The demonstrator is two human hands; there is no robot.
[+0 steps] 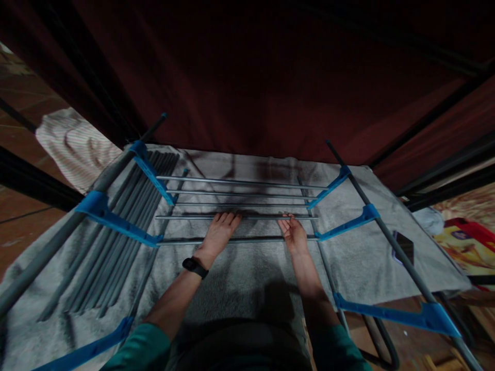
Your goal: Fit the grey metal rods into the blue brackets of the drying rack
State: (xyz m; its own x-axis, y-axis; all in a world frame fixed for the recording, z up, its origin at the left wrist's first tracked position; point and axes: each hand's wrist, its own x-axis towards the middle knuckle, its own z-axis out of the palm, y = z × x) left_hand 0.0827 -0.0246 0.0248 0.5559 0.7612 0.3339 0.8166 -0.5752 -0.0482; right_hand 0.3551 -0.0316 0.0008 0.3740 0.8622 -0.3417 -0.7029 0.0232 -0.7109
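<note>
A thin grey metal tube [259, 217] lies crosswise between the two sides of a rack frame, its ends apart from the blue brackets. My left hand [222, 232], wearing a black wristband, has its fingers curled over this tube left of centre. Farther right, my right hand [295, 234] grips the same tube, its palm turned partly upward. Just nearer to me, another crossbar [255, 240] joins a left blue plastic bracket [127, 226] and a right blue bracket [348, 224]. More crossbars [247, 183] span the far brackets.
Several loose grey tubes [119, 242] lie side by side at left on a grey cloth [240, 283] covering the table. A phone [404, 248] rests at right beside the frame's long pole [390, 237]. Dark red fabric [251, 93] hangs behind; a red-and-yellow package [464, 245] sits far right.
</note>
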